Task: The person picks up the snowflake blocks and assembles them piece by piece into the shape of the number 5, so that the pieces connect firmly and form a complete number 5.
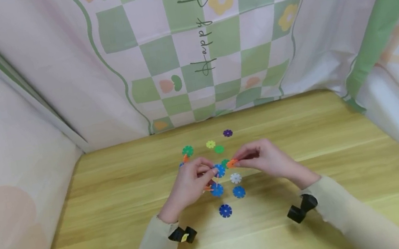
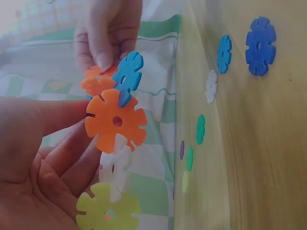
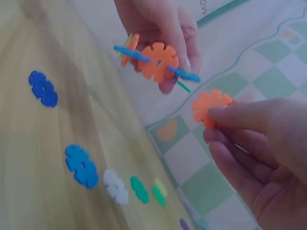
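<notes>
My left hand [image 1: 189,182] holds a chain of slotted plastic snowflake discs joined at their notches. In the left wrist view, the chain includes an orange disc [image 2: 103,127], a blue disc [image 2: 134,67], a white disc [image 2: 121,165] and a yellow disc [image 2: 93,207]. Between thumb and fingers, my right hand [image 1: 266,159] pinches a single orange disc [image 3: 202,103]. That disc is close to the chain, and the right wrist view shows a gap between them. A green disc [image 1: 187,150] shows beyond the left hand; the hand hides part of the chain.
Loose discs lie on the wooden table [image 1: 120,217]: dark blue [image 1: 225,211], blue [image 1: 239,192], white [image 1: 236,178], green [image 3: 139,189], bright green [image 1: 219,149], yellow [image 1: 211,144] and purple [image 1: 228,133]. A patterned curtain [image 1: 186,47] hangs along the back edge.
</notes>
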The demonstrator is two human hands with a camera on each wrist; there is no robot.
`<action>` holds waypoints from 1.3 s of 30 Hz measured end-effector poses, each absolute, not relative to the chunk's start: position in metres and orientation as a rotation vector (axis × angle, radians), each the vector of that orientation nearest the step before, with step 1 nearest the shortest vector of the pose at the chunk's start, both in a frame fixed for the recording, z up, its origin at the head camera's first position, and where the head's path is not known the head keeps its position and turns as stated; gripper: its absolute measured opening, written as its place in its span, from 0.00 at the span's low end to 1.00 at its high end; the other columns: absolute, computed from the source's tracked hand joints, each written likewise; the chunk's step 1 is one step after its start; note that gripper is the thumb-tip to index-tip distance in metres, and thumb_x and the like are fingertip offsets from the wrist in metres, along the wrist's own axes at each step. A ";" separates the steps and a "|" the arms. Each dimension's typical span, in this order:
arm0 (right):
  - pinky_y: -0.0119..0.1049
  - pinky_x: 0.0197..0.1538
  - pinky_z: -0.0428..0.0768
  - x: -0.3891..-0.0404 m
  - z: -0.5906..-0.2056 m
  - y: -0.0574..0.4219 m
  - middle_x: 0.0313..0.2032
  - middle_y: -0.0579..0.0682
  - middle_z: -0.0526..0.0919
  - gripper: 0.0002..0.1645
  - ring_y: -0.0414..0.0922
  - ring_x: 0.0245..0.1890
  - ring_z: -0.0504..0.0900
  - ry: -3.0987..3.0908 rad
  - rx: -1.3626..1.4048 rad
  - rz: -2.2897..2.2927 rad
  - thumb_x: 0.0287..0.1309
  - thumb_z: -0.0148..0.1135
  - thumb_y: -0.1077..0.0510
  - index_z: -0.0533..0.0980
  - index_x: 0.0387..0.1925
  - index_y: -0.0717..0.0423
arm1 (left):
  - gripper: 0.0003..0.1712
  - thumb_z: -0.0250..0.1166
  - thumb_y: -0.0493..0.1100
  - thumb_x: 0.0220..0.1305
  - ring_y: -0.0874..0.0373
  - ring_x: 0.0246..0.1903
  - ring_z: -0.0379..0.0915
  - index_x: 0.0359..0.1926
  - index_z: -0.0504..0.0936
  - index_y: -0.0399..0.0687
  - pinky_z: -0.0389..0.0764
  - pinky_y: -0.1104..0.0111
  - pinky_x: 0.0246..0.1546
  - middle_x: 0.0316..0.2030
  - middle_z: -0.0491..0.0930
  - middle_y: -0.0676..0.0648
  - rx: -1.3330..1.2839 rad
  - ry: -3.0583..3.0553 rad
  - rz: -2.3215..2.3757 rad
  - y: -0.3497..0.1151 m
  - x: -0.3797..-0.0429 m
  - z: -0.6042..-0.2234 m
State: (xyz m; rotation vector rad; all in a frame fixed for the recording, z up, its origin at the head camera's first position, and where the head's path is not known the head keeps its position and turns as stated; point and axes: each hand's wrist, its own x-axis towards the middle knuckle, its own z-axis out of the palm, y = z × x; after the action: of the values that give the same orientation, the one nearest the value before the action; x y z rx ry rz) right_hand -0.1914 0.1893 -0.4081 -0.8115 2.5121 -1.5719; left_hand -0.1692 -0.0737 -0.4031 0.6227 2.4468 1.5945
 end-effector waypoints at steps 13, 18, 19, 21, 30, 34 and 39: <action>0.42 0.44 0.86 -0.188 -0.397 0.177 0.37 0.44 0.89 0.08 0.43 0.38 0.87 2.556 -0.950 -1.563 0.60 0.71 0.68 0.88 0.38 0.53 | 0.07 0.64 0.38 0.73 0.57 0.31 0.83 0.47 0.82 0.40 0.87 0.53 0.36 0.34 0.87 0.49 0.578 2.400 1.622 -0.074 -0.169 -0.400; 0.42 0.44 0.86 -0.188 -0.397 0.178 0.37 0.44 0.89 0.08 0.43 0.38 0.87 2.530 -0.947 -1.587 0.61 0.71 0.68 0.88 0.38 0.54 | 0.07 0.64 0.39 0.73 0.53 0.32 0.85 0.47 0.83 0.39 0.87 0.56 0.36 0.34 0.86 0.47 0.590 2.348 1.631 -0.073 -0.169 -0.402; 0.41 0.44 0.86 -0.188 -0.398 0.178 0.37 0.44 0.89 0.08 0.43 0.38 0.87 2.527 -0.953 -1.584 0.61 0.71 0.68 0.88 0.38 0.54 | 0.08 0.64 0.39 0.74 0.53 0.32 0.85 0.46 0.83 0.39 0.87 0.57 0.36 0.34 0.86 0.47 0.596 2.341 1.630 -0.073 -0.169 -0.402; 0.39 0.44 0.86 -0.186 -0.395 0.177 0.37 0.45 0.89 0.08 0.44 0.38 0.87 2.522 -0.957 -1.575 0.61 0.70 0.69 0.87 0.38 0.55 | 0.08 0.64 0.39 0.74 0.51 0.33 0.85 0.46 0.84 0.40 0.87 0.58 0.38 0.34 0.86 0.48 0.605 2.338 1.623 -0.073 -0.169 -0.404; 0.39 0.41 0.86 -0.187 -0.400 0.183 0.37 0.45 0.89 0.09 0.46 0.36 0.87 2.464 -0.970 -1.612 0.59 0.71 0.70 0.87 0.38 0.55 | 0.07 0.62 0.40 0.75 0.54 0.35 0.84 0.46 0.85 0.42 0.86 0.59 0.40 0.34 0.85 0.51 0.590 2.393 1.581 -0.074 -0.167 -0.401; 0.39 0.41 0.86 -0.187 -0.401 0.183 0.37 0.46 0.89 0.09 0.46 0.36 0.87 2.450 -0.983 -1.602 0.59 0.70 0.71 0.87 0.38 0.56 | 0.08 0.63 0.40 0.74 0.57 0.34 0.83 0.47 0.84 0.42 0.86 0.64 0.38 0.34 0.84 0.52 0.578 2.397 1.556 -0.074 -0.167 -0.399; 0.39 0.41 0.86 -0.188 -0.403 0.184 0.37 0.47 0.89 0.09 0.47 0.36 0.87 2.419 -0.982 -1.617 0.60 0.69 0.71 0.87 0.39 0.57 | 0.08 0.63 0.41 0.74 0.57 0.33 0.83 0.47 0.84 0.40 0.85 0.66 0.36 0.33 0.84 0.51 0.573 2.370 1.556 -0.074 -0.167 -0.399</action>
State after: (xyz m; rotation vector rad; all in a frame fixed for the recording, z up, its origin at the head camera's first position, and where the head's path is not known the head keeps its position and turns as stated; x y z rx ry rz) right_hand -0.1877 0.1837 -0.4027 -0.9825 2.4185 -1.6167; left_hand -0.1673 -0.0742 -0.3988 0.5731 2.3701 1.5564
